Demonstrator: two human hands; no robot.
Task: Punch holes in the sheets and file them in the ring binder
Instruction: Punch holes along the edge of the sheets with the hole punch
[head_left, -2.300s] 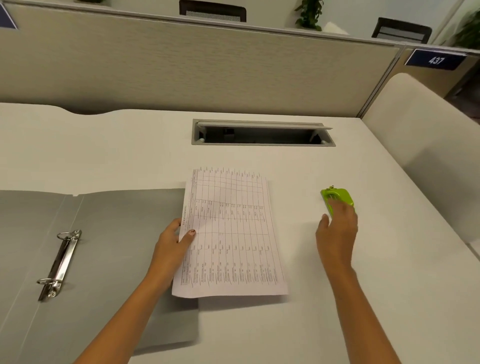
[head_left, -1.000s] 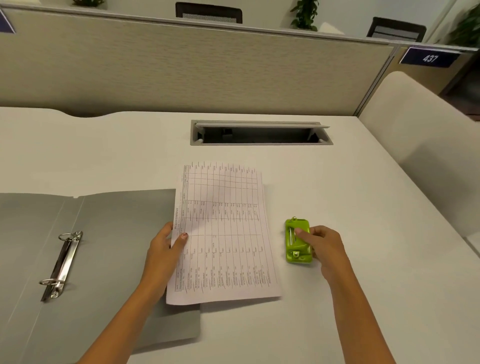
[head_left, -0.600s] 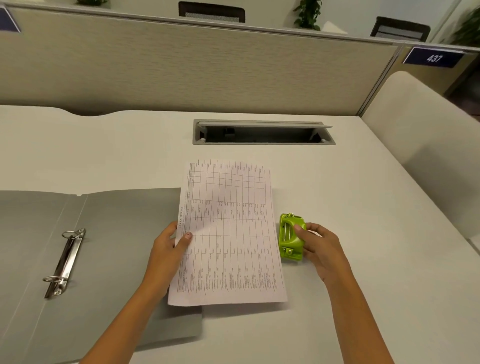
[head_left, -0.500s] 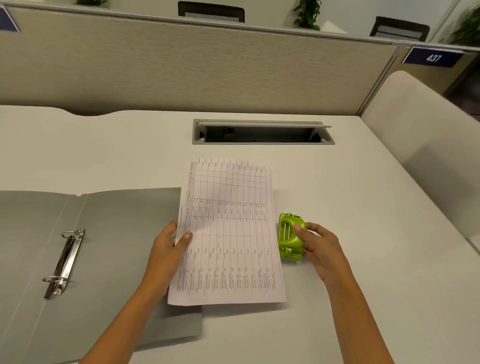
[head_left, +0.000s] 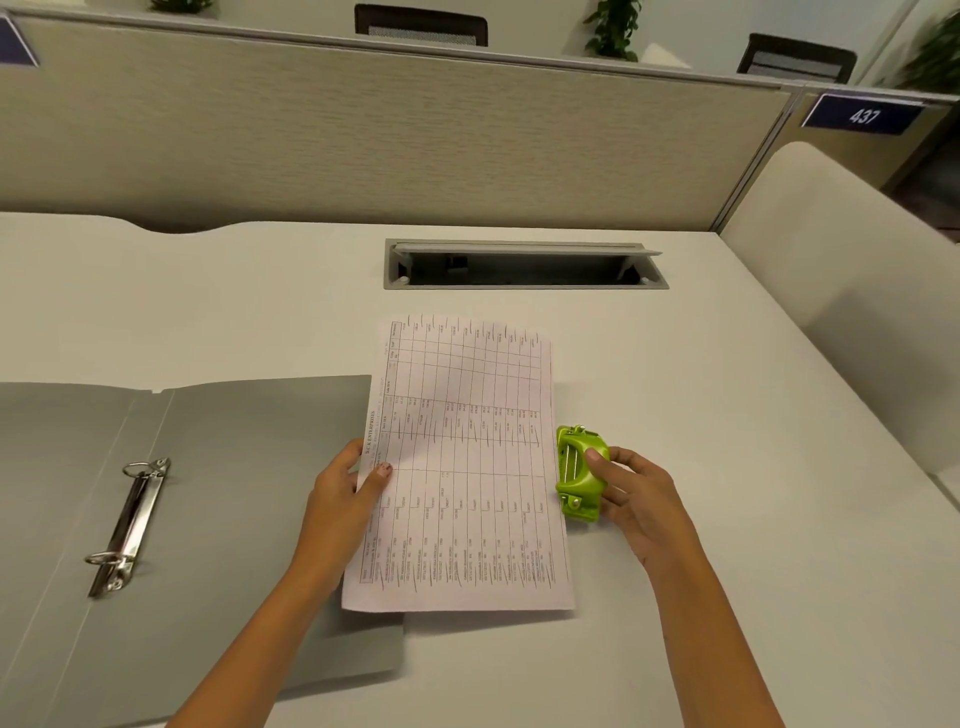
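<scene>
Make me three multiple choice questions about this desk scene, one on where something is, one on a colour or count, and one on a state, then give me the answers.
1. Where is the hole punch?
A. At the right edge of the sheets
B. On the ring binder
C. Inside the desk's cable slot

2. How many metal rings show on the binder?
A. One
B. Two
C. Four

3. What state is the binder in?
A. Shut
B. Standing upright
C. Lying open

Answers: 1 A, the right hand holds it against that edge; 2 B, one ring at each end of the clip; 3 C, its inside and rings face up, beside the left hand.
</scene>
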